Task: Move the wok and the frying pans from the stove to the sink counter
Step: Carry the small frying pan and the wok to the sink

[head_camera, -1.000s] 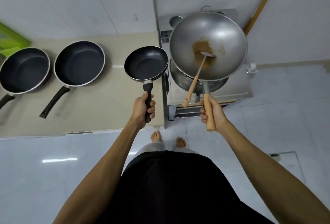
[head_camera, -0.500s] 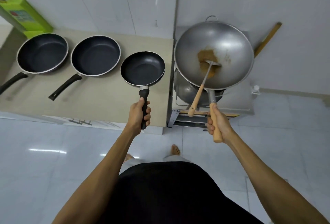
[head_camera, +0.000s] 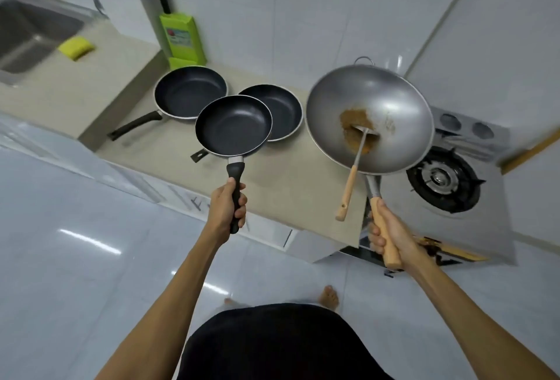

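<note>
My left hand (head_camera: 225,208) grips the black handle of a small black frying pan (head_camera: 233,125), held in the air above the beige counter (head_camera: 291,185). My right hand (head_camera: 391,234) grips the wooden handle of a steel wok (head_camera: 391,104), lifted left of the stove burner (head_camera: 444,178). Brown food and a wooden-handled spatula (head_camera: 353,173) lie in the wok. Two more black frying pans (head_camera: 189,91) (head_camera: 283,110) rest on the counter behind the held pan, which partly covers the right one.
A steel sink (head_camera: 27,34) is at the far left with a yellow sponge (head_camera: 75,47) beside it. A green box (head_camera: 180,38) leans on the tiled wall. The gas stove (head_camera: 472,228) stands at the right. White floor tiles and my bare feet are below.
Both hands have carried the small pan and the wok leftward, off the stove and over the counter. The view has swung left, bringing the sink and the bare burner into sight.
</note>
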Available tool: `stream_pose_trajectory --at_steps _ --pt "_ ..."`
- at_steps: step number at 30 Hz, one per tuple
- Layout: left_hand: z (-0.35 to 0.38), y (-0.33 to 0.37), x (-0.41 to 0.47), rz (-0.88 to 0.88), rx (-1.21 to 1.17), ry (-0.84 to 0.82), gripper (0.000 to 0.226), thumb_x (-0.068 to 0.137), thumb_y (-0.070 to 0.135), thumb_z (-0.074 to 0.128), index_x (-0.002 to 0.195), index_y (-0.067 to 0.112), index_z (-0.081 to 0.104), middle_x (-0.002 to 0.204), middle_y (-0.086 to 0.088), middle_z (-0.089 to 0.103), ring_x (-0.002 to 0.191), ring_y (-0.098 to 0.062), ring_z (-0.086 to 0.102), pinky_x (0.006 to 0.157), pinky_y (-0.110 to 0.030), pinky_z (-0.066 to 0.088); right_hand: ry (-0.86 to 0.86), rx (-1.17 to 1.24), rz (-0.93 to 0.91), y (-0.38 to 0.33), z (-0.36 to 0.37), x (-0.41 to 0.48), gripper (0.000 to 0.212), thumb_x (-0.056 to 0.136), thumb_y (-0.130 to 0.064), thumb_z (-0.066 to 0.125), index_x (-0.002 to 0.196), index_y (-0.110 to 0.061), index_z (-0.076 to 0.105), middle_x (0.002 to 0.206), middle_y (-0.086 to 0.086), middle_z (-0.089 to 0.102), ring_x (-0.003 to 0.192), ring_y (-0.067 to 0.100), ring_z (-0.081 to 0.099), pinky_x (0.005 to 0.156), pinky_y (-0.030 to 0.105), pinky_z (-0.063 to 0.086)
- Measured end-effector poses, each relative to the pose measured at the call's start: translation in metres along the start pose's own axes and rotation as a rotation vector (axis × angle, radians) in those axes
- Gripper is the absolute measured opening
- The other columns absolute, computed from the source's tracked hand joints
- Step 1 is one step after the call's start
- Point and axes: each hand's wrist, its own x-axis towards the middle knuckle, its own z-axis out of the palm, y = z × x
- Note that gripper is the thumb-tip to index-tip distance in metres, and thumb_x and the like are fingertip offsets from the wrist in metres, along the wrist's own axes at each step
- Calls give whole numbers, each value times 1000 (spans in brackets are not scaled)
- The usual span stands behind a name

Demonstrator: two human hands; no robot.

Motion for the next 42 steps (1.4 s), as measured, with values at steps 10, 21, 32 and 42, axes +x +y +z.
stream_pose_trajectory --at_steps 10,21,32,42 --pt "-210 65 5 53 -37 197 35 105 41 37 100 11 55 55 3 47 36 -12 34 35 -21 29 -185 -132 45 6 206 16 43 98 -60 51 92 -17 52 53 -2 42 31 10 35 30 19 29" --pt "-334 132 82 63 -147 339 37 105 40 37 101 9 57 55 2 48 37 -12 34 33 -24 34 -303 -266 68 -39 386 61 45 100 -58 48 94 -14 50 53 2 39 27 11 33 28 18 29" --pt "-479 231 180 64 -229 543 38 105 41 36 98 11 58 54 4 49 37 -11 35 34 -23 35 -443 -428 134 -98 618 146 45 100 -58 49 95 -13 48 54 1 41 29 11 36 28 20 33" --pt "-645 305 249 85 -277 583 37 106 39 37 98 10 59 56 2 49 37 -12 34 33 -23 35 -464 -461 106 -97 850 190 48 96 -62 54 97 -14 50 57 1 40 30 11 34 30 19 30"
